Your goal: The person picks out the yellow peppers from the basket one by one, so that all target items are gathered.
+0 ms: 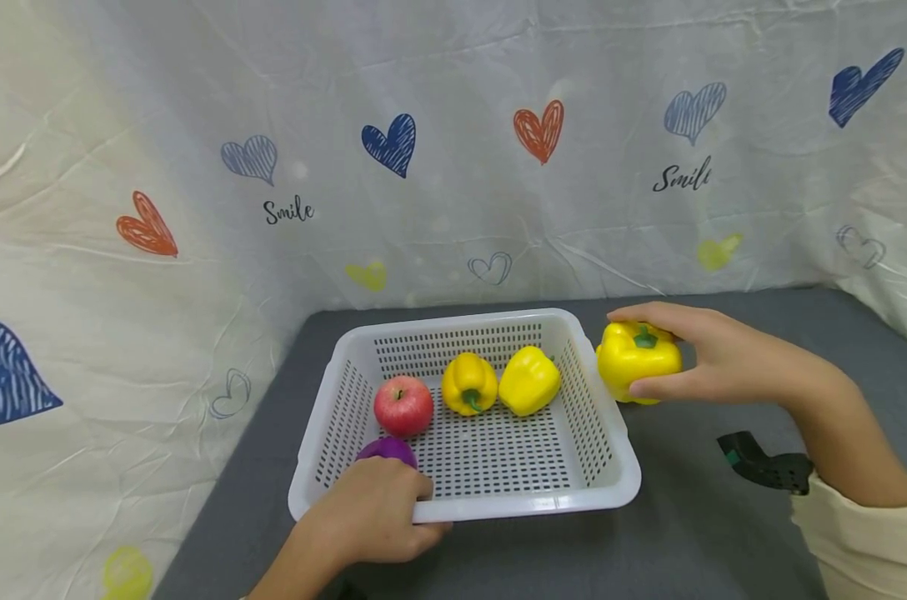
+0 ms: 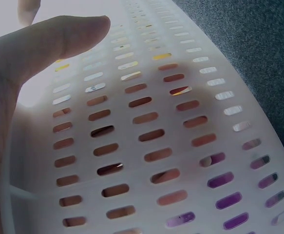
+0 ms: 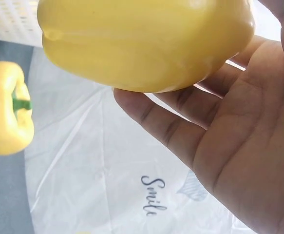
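Observation:
My left hand (image 1: 374,508) grips the near rim of a white perforated plastic basket (image 1: 532,505) at its left part. In the left wrist view the thumb (image 2: 68,39) lies along the basket's slotted wall (image 2: 132,117). Inside the basket are a red apple (image 1: 403,406), two yellow bell peppers (image 1: 469,384) and a rounded purple object (image 1: 388,450), partly hidden by the left hand. Just outside the basket's right wall, my right hand (image 1: 731,354) holds another yellow bell pepper (image 1: 637,362) between thumb and fingers. The right wrist view shows this pepper (image 3: 146,44) against the fingers.
One more yellow bell pepper (image 3: 5,109) with a green stem appears at the left of the right wrist view, outside the basket. A dark grey cloth (image 1: 694,467) covers the table. Behind it hangs a pale curtain (image 1: 453,200) printed with hearts. A black strap (image 1: 769,467) sits by the right wrist.

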